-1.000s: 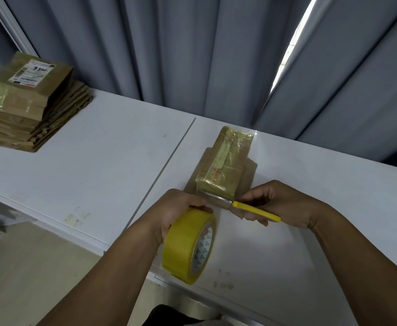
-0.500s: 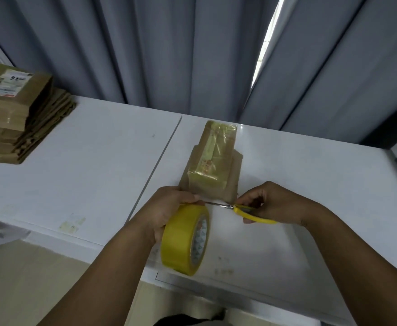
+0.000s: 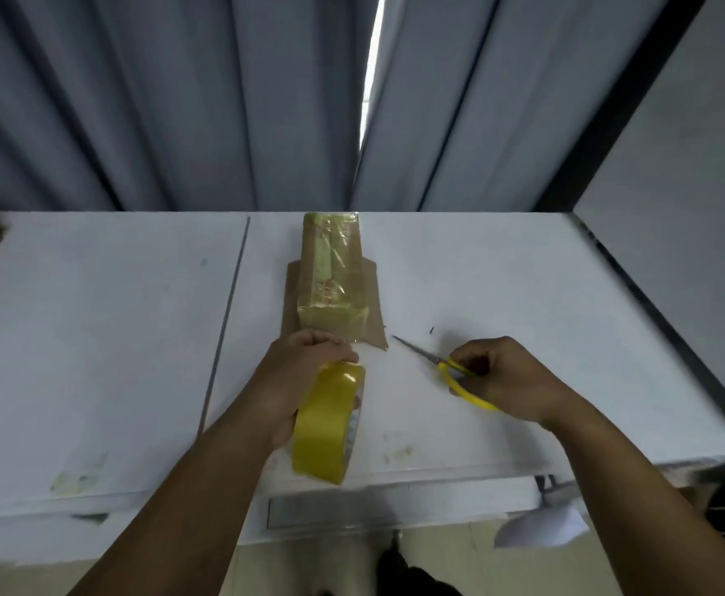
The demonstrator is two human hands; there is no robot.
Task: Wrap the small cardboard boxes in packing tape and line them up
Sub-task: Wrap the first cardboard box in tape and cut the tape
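Gripping the yellow tape roll (image 3: 328, 423) w/ the left hand (image 3: 305, 369), fingers curled round it right at the near end of the taped box (image 3: 330, 286), while the right hand (image 3: 511, 380) is clasping the yellow scissors (image 3: 459, 376), blades pointing toward the box but apart from it. Risk now: roll is hovering at the worktop (image 3: 94, 337) near edge, so a slack grip could be dropping it, and a loose tape tail could be sticking to the flat cardboard (image 3: 376, 333) under the box. Box is sitting mid-worktop, sealed shut, so contents aren't showing.

L hand (image 3: 305, 372) curled round tape roll (image 3: 326, 428), R hand (image 3: 511, 380) pinching scissors (image 3: 446, 368), both forearms (image 3: 189, 483) fwd.
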